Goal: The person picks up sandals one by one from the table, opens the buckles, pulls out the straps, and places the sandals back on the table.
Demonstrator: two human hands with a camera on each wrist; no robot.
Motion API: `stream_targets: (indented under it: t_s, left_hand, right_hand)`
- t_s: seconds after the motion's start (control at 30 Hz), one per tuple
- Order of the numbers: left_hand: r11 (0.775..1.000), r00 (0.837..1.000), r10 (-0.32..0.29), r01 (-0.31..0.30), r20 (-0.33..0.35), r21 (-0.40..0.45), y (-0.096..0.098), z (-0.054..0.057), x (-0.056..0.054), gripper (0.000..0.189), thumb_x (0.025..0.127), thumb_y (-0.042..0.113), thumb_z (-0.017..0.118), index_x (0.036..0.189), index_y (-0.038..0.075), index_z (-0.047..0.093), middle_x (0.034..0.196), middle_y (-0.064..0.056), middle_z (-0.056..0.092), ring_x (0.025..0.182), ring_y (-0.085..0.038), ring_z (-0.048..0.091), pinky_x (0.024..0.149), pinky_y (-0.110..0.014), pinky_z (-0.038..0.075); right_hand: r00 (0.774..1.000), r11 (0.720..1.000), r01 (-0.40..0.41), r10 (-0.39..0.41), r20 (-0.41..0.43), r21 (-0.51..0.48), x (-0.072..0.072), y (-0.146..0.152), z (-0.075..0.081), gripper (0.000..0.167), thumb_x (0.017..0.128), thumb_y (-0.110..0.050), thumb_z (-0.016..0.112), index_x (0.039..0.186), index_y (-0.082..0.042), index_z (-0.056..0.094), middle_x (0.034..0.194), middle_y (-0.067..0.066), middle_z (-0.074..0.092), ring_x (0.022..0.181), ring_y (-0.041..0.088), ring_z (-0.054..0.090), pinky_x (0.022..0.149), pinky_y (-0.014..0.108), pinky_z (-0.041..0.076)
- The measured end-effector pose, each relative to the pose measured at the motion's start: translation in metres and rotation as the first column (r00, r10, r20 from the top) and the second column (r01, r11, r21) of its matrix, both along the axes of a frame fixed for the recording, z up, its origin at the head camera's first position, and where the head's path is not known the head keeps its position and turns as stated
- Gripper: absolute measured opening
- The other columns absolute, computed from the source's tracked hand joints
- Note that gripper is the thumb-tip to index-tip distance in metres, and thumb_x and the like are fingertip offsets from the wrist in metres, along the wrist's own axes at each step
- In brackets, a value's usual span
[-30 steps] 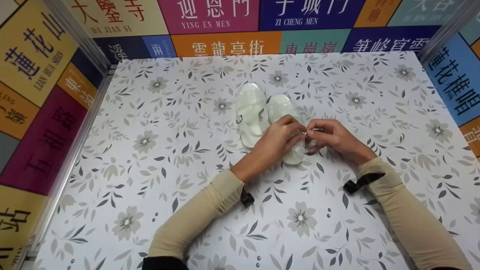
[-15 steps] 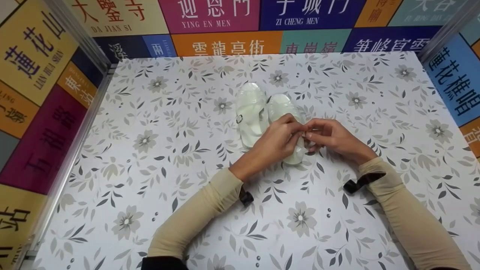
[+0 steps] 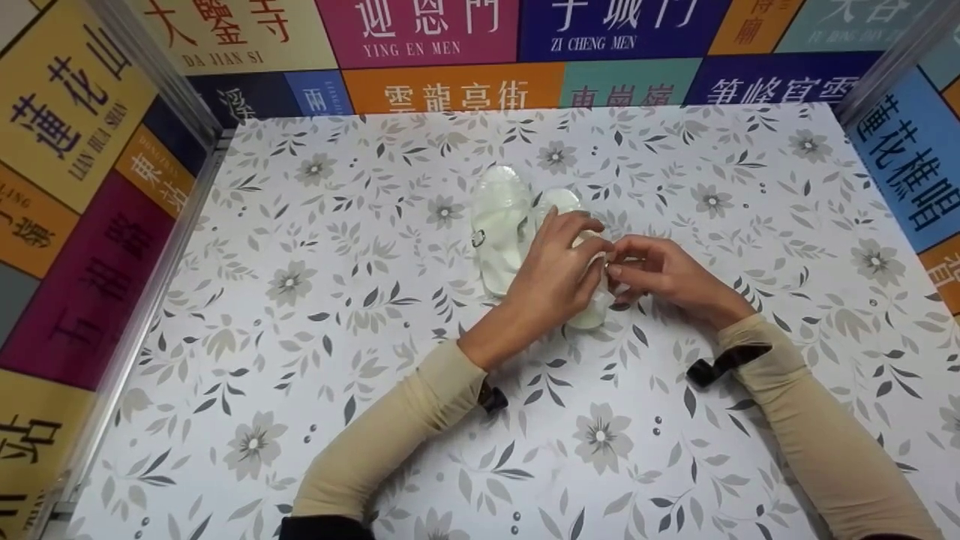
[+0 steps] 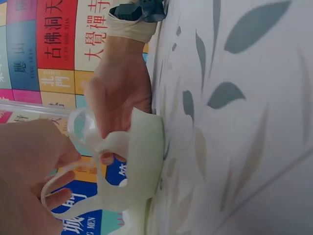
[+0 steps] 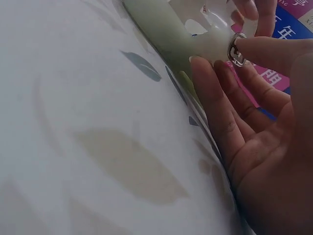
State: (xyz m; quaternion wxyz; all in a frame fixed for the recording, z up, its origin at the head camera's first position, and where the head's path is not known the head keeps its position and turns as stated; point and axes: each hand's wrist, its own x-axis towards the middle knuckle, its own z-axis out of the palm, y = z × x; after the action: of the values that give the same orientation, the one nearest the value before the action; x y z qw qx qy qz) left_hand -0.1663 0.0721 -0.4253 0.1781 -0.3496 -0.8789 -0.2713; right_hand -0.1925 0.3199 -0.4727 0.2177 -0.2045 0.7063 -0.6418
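The left sleeve (image 3: 396, 429), at seven o'clock, is snug beige cloth bordered by black fabric (image 3: 326, 528), with a black wrist device (image 3: 493, 399); the right sleeve (image 3: 825, 442), at four, is beige too, with a hooked black band (image 3: 726, 364). Both hands (image 3: 555, 266) (image 3: 667, 274) are bare.

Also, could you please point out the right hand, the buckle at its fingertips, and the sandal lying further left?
Right hand (image 3: 670, 272), head view: its middle.
Buckle (image 5: 231, 52), right wrist view: metal rim.
Sandal further left (image 3: 497, 229), head view: its midsection.
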Motion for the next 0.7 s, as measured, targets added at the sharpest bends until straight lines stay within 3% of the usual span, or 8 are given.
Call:
stream_targets:
  t_s: [0.03,0.1,0.17,0.27,0.33,0.43,0.57,0.7]
  left_hand:
    - [1.0,1.0,0.01,-0.01,-0.012,0.003,0.0,0.002,0.002,0.02,0.102,0.012,0.067,0.118,0.015,0.079,0.139,-0.007,0.067,0.142,-0.027,0.055,0.135,-0.049,0.029]
    - [0.999,0.999,0.032,-0.031,-0.015,0.021,0.0,0.008,0.006,0.02,0.103,0.012,0.067,0.118,0.015,0.078,0.139,-0.007,0.066,0.139,-0.027,0.056,0.13,-0.042,0.038]
    - [0.998,0.998,0.058,-0.059,0.02,0.031,-0.002,0.014,0.01,0.018,0.104,0.013,0.066,0.119,0.014,0.076,0.13,-0.007,0.066,0.127,-0.025,0.061,0.115,-0.034,0.051]
    - [0.993,0.979,0.12,-0.117,0.167,-0.029,-0.005,0.024,0.018,0.017,0.107,0.018,0.064,0.121,0.01,0.07,0.116,-0.008,0.067,0.105,-0.024,0.069,0.089,-0.033,0.061]
    - [0.982,0.946,0.176,-0.15,0.271,-0.112,-0.006,0.028,0.022,0.02,0.108,0.023,0.064,0.121,0.007,0.065,0.109,-0.01,0.069,0.096,-0.028,0.074,0.079,-0.038,0.064]
    - [0.961,0.899,0.244,-0.174,0.363,-0.214,-0.007,0.028,0.028,0.031,0.11,0.033,0.064,0.122,0.005,0.059,0.104,-0.015,0.072,0.091,-0.037,0.078,0.073,-0.047,0.066]
    - [0.953,0.884,0.267,-0.184,0.384,-0.239,-0.006,0.025,0.032,0.042,0.111,0.042,0.06,0.127,0.003,0.054,0.097,-0.02,0.073,0.087,-0.039,0.079,0.068,-0.048,0.065]
    - [0.957,0.87,0.245,-0.147,0.429,-0.249,-0.006,0.021,0.033,0.051,0.113,0.048,0.054,0.132,0.001,0.048,0.096,-0.022,0.072,0.089,-0.04,0.078,0.071,-0.048,0.065]
  right_hand:
    - [1.0,1.0,0.007,-0.007,-0.001,0.017,0.0,0.0,0.0,0.022,0.106,-0.009,0.069,0.123,0.004,0.063,0.109,0.012,0.073,0.096,0.02,0.076,0.079,0.042,0.069]
    - [1.0,0.998,0.021,-0.021,-0.003,0.054,0.001,0.0,0.0,0.025,0.105,-0.011,0.072,0.124,0.003,0.063,0.113,0.011,0.073,0.096,0.019,0.077,0.081,0.04,0.069]
    - [0.999,0.996,0.032,-0.032,0.006,0.078,0.001,0.0,0.0,0.028,0.104,-0.013,0.074,0.125,0.002,0.062,0.113,0.01,0.073,0.095,0.017,0.077,0.082,0.038,0.069]
    - [0.999,0.996,0.039,-0.041,0.024,0.085,0.002,-0.002,0.0,0.033,0.103,-0.013,0.076,0.126,0.004,0.059,0.114,0.009,0.073,0.096,0.017,0.077,0.086,0.038,0.068]
    - [0.998,0.996,0.043,-0.046,0.033,0.083,0.001,-0.002,0.0,0.036,0.102,-0.012,0.076,0.127,0.006,0.057,0.113,0.01,0.074,0.098,0.018,0.078,0.088,0.039,0.068]
    - [0.998,0.993,0.06,-0.063,0.031,0.105,0.002,-0.003,0.001,0.039,0.102,-0.012,0.077,0.13,0.006,0.056,0.114,0.011,0.074,0.101,0.02,0.078,0.089,0.041,0.068]
    - [0.994,0.986,0.081,-0.09,0.057,0.146,0.005,-0.004,0.004,0.046,0.102,-0.016,0.077,0.138,0.003,0.056,0.121,0.01,0.071,0.106,0.02,0.077,0.092,0.039,0.067]
    - [0.988,0.982,0.103,-0.12,0.1,0.162,0.01,-0.006,0.01,0.054,0.102,-0.019,0.078,0.145,0.003,0.054,0.134,0.012,0.065,0.114,0.02,0.075,0.097,0.036,0.065]
